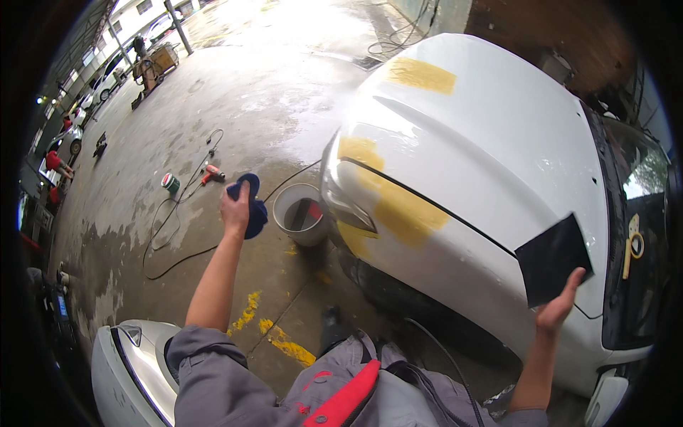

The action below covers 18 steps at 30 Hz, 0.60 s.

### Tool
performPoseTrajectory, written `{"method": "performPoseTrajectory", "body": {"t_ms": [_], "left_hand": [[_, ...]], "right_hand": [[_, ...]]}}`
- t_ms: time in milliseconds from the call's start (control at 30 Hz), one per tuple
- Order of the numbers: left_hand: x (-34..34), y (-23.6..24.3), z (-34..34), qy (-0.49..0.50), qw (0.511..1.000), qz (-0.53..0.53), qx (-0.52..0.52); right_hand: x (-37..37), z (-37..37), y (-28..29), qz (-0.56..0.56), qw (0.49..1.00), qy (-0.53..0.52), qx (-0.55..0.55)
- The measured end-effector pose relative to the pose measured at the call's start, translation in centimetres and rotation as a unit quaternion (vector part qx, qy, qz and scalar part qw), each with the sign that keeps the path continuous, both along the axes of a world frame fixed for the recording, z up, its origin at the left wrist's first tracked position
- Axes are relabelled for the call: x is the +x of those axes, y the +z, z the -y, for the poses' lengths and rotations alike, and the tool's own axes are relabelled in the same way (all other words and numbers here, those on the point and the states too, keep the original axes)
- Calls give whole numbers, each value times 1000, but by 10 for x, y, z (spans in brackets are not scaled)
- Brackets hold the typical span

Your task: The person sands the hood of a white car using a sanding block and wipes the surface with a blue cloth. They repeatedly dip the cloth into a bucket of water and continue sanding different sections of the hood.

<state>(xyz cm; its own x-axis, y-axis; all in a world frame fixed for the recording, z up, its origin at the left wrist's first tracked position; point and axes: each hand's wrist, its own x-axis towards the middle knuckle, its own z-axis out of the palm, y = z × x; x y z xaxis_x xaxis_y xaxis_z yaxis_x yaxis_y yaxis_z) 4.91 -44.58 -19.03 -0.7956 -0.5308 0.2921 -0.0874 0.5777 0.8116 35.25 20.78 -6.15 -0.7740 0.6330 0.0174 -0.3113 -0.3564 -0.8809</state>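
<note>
My left hand (235, 209) is closed on a crumpled dark blue cloth (256, 218), held out over the floor just left of a grey bucket (299, 215). Something dark and something red show inside the bucket. On the other side, my right hand (557, 306) grips a flat black sheet of sandpaper (556, 260) by its lower corner, with the thumb along its edge. The sheet is above the fender of a white car (484, 142). Yellow filler patches (409, 211) cover parts of its hood edge, fender and headlight surround.
A red heat gun (213, 174) with a long black cord and a small green-and-white can (170, 183) are on the wet concrete floor. A silver car (135, 370) stands close at lower left. A tape roll (637, 245) lies by the windshield. People and parked cars are far left.
</note>
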Motion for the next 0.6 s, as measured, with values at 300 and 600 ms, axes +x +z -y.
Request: {"method": "performPoseTrajectory", "body": {"t_ms": [300, 600], "left_hand": [[-125, -158, 27, -114, 983, 91, 113], [-211, -477, 75, -224, 920, 317, 50]], "right_hand": [[-123, 84, -24, 58, 963, -260, 30], [-123, 63, -48, 213, 833, -488, 147]]}}
